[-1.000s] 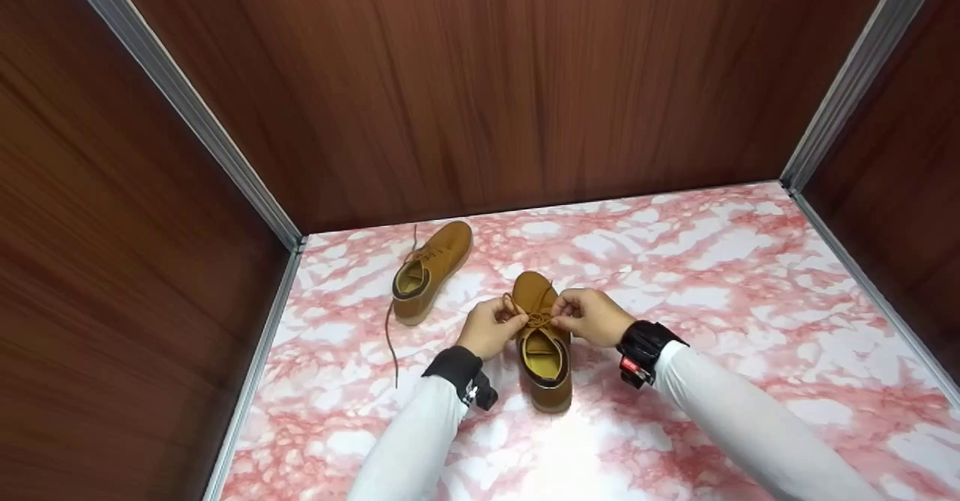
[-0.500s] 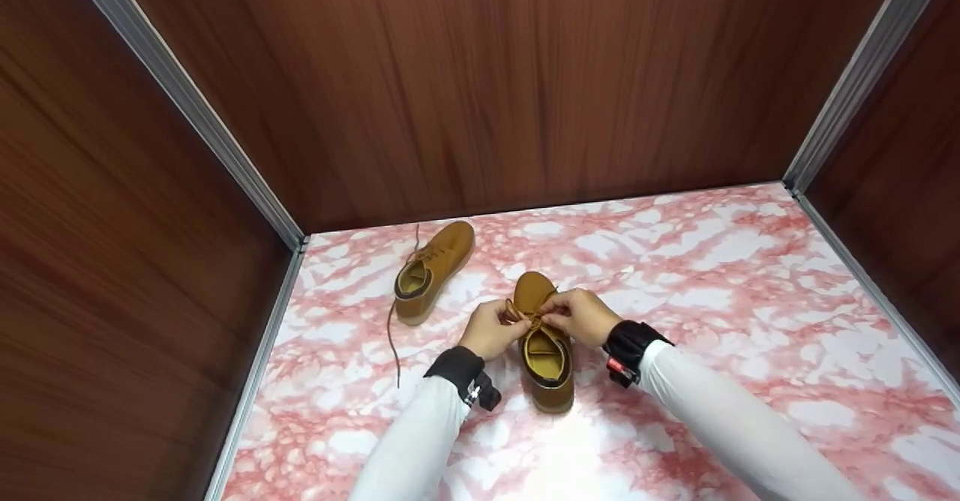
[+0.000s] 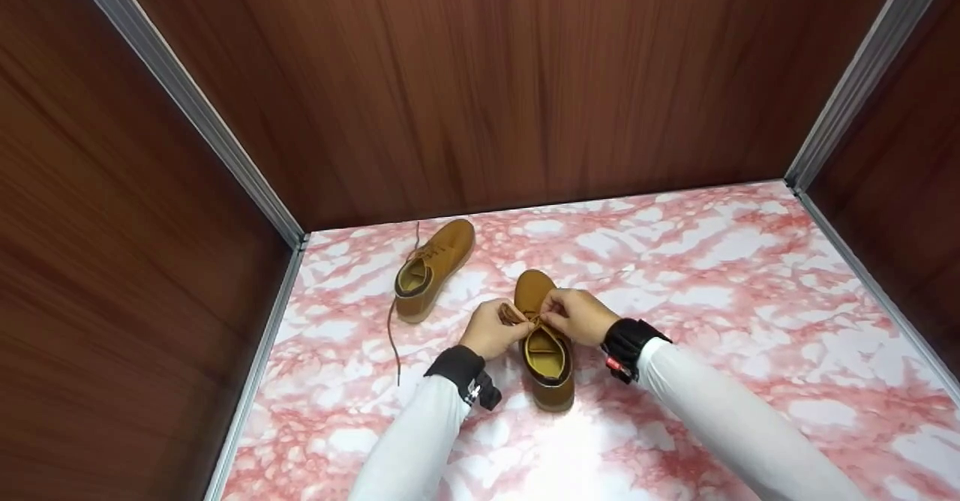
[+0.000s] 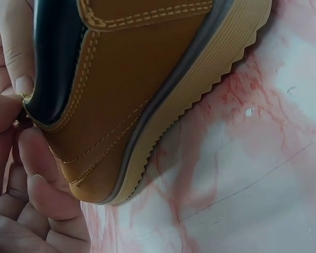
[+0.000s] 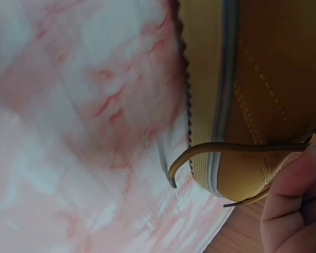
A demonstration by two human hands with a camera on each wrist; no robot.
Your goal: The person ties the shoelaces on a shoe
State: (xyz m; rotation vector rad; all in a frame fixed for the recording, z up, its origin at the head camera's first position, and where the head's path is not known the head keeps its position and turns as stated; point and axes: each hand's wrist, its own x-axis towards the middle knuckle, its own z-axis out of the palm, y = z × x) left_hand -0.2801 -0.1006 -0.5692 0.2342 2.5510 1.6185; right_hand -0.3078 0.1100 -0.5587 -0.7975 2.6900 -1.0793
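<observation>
A tan ankle shoe (image 3: 553,394) stands upright in the head view, toe pointing away. From its left side my left hand (image 3: 489,331) pinches a brown shoelace (image 3: 510,313) over the lacing. My right hand (image 3: 581,316) pinches at the lacing from the other side, its fingertips close to the left ones. The right wrist view shows a loose lace end (image 5: 221,147) hanging across the shoe's side and sole. Fingers of both hands meet near the collar in the left wrist view. The hands partly hide the knot area.
A second tan shoe (image 3: 452,249) lies to the left, farther back, with its laces (image 3: 393,340) trailing loose on the pink-and-white marbled surface (image 3: 712,283). Dark wood-grain panels (image 3: 480,88) with metal edge strips (image 3: 187,100) border the back and sides.
My right hand has moved left, in toward the lacing, bringing its fingertips nearer the left hand's. The left hand stays almost in place; both shoes have not moved.
</observation>
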